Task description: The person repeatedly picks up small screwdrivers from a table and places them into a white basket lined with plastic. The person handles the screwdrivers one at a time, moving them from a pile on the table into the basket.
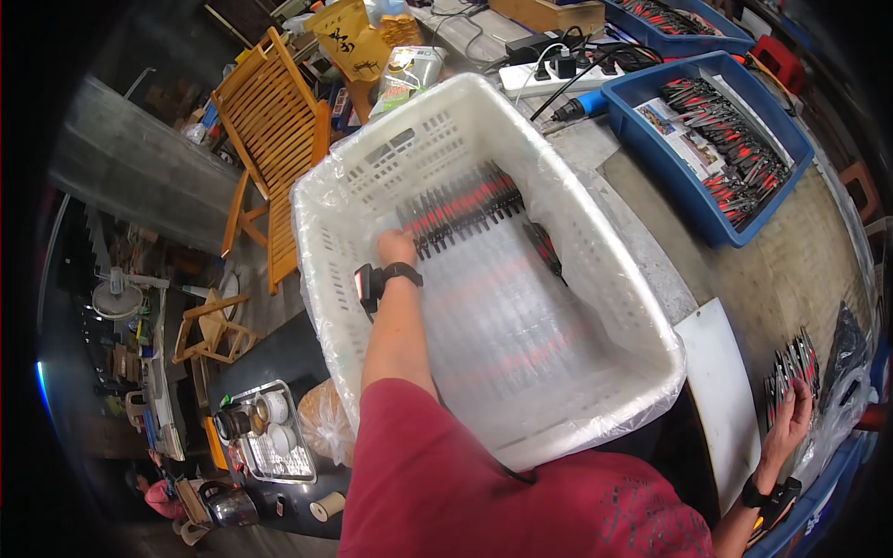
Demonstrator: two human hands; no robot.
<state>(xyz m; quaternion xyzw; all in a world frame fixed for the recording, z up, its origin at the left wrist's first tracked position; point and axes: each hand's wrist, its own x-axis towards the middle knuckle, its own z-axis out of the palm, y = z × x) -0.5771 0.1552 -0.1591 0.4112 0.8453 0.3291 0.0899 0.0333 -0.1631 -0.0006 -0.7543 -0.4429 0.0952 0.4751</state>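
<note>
Inside a white plastic crate (623,307) lined with clear film, a row of slim black-and-red hand tools (465,206) lies side by side near the far end. My left hand (396,249) is down in the crate at the left end of that row, its fingers curled; what they hold, if anything, is hidden. More such tools show faintly under the film below. One tool (544,249) lies apart by the crate's right wall. Far to the right, my right hand (789,420) reaches to a small bunch of the same tools (793,365), fingers stretched out against them.
A blue tray (744,228) of loose tools and another blue tray (688,42) stand at the back right. Behind the crate are a power strip (558,78) and cables. A wooden folding chair (270,139) and a metal tray of cups (296,458) are to the left.
</note>
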